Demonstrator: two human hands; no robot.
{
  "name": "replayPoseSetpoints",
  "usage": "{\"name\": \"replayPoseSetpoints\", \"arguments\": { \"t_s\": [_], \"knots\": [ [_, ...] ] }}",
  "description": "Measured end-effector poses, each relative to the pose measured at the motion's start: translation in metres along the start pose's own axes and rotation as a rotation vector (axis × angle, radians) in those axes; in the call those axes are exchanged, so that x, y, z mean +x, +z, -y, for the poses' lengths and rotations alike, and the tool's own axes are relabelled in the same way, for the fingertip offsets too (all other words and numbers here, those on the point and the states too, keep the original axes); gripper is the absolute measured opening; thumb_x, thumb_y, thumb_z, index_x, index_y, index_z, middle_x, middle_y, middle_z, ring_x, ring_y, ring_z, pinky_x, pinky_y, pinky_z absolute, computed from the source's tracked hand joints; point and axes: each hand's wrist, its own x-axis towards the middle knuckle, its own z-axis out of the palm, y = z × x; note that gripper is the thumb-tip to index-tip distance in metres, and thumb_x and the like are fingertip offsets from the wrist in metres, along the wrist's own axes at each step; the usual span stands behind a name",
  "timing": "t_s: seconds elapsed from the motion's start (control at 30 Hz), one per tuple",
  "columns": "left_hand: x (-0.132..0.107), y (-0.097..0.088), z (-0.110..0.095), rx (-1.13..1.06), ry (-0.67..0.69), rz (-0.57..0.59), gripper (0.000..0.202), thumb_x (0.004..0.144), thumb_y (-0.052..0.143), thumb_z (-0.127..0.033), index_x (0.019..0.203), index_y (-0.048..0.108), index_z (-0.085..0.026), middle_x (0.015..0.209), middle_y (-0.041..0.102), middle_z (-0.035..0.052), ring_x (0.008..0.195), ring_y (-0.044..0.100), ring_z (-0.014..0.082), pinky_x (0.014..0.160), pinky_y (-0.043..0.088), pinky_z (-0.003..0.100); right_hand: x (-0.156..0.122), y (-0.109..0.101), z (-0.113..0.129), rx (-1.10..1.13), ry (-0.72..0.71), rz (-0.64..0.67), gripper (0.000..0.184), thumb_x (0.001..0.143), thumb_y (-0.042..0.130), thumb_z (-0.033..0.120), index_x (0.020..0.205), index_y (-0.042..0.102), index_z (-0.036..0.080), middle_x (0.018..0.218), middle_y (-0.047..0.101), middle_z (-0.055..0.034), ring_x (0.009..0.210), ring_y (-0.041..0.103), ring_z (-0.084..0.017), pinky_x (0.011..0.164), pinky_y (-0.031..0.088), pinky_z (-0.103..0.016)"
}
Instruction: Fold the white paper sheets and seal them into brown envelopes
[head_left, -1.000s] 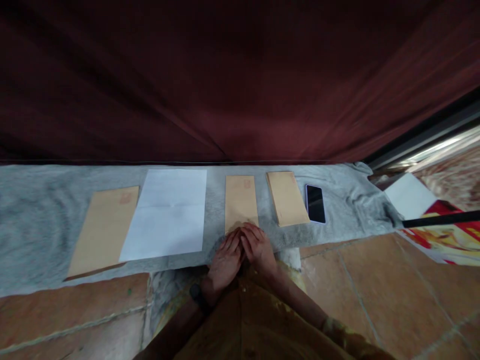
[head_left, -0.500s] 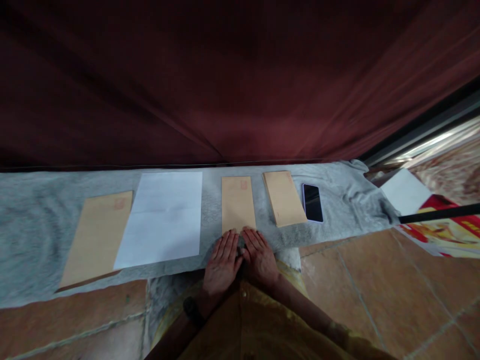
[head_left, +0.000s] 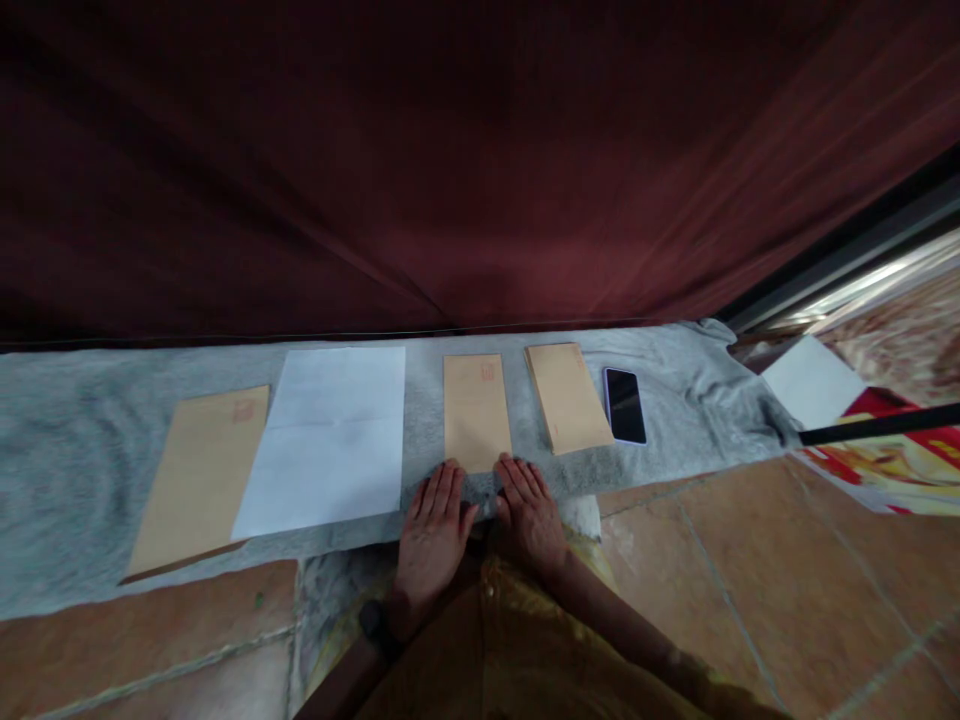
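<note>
Both hands flat, palms down, fingers stretched out, holding nothing; left hand (head_left: 431, 535) sits just off the near-left corner of the envelope (head_left: 476, 410), right hand (head_left: 531, 510) at its near-right corner, fingertips abt on the edge, can't tell for sure. Envelope lies flat on the grey cloth (head_left: 75, 450), btw a white sheet (head_left: 326, 440) just left of it & a stack (head_left: 568, 395) of similar ones just right; phone (head_left: 625, 404) further right past the stack, big envelope (head_left: 199, 475) further left past the sheet.

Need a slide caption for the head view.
Left hand and right hand flat on grey cloth, at the middle envelope.
</note>
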Motion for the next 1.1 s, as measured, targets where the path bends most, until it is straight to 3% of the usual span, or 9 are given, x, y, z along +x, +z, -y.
{"name": "replayPoseSetpoints", "arguments": {
  "t_s": [0.17,0.37,0.57,0.77,0.93,1.1],
  "knots": [
    [0.015,-0.008,0.005,-0.070,-0.083,-0.013,0.034,0.100,0.044,-0.025,0.129,0.060,-0.021,0.139,0.061,0.0117,0.123,0.059,0.0299,0.103,0.049,0.047,0.000,-0.001,0.002,0.009,0.002,-0.003,0.054,0.103,0.041,0.026,0.156,0.036,0.015,0.157,0.044,-0.0119,0.147,0.038,-0.027,0.121,0.034,-0.052],
    [0.041,-0.006,0.007,-0.042,-0.260,-0.093,0.032,0.096,0.053,-0.030,0.123,0.058,-0.013,0.107,0.064,0.0155,0.099,0.060,0.0308,0.088,0.050,0.045,0.000,0.003,0.001,-0.002,0.003,-0.024,0.055,0.103,0.041,0.025,0.157,0.034,0.016,0.157,0.044,-0.0119,0.146,0.040,-0.027,0.120,0.034,-0.052],
    [0.053,0.002,0.010,0.021,-0.278,-0.099,0.021,0.090,0.062,-0.030,0.105,0.057,-0.015,0.095,0.063,0.0112,0.094,0.060,0.0292,0.084,0.050,0.042,0.000,0.003,0.001,-0.013,-0.002,-0.016,0.054,0.103,0.041,0.026,0.156,0.036,0.014,0.157,0.045,-0.0123,0.146,0.040,-0.027,0.120,0.034,-0.052],
    [0.062,-0.003,0.013,-0.107,-0.452,0.055,0.020,0.087,0.066,-0.031,0.100,0.057,-0.019,0.096,0.067,0.0088,0.097,0.065,0.0268,0.082,0.049,0.035,0.003,0.000,0.003,-0.013,0.017,-0.005,0.051,0.103,0.042,0.025,0.153,0.041,0.012,0.155,0.047,-0.0131,0.146,0.039,-0.026,0.121,0.032,-0.050],
    [0.071,-0.012,0.015,-0.327,-0.598,0.160,0.023,0.084,0.069,-0.031,0.099,0.056,-0.020,0.085,0.069,0.0048,0.081,0.068,0.0231,0.070,0.046,0.032,0.002,0.001,0.003,-0.001,0.024,0.004,0.055,0.101,0.043,0.023,0.155,0.037,0.013,0.156,0.046,-0.0137,0.146,0.039,-0.027,0.121,0.032,-0.051],
    [0.075,-0.007,0.020,-0.878,-0.741,0.190,0.023,0.075,0.073,-0.031,0.086,0.056,-0.022,0.061,0.062,-0.0048,0.054,0.059,0.0148,0.053,0.039,0.025,0.005,0.001,0.006,0.002,0.026,-0.002,0.057,0.099,0.044,0.020,0.155,0.036,0.010,0.155,0.046,-0.0158,0.144,0.040,-0.028,0.120,0.032,-0.052]
  ]
}}
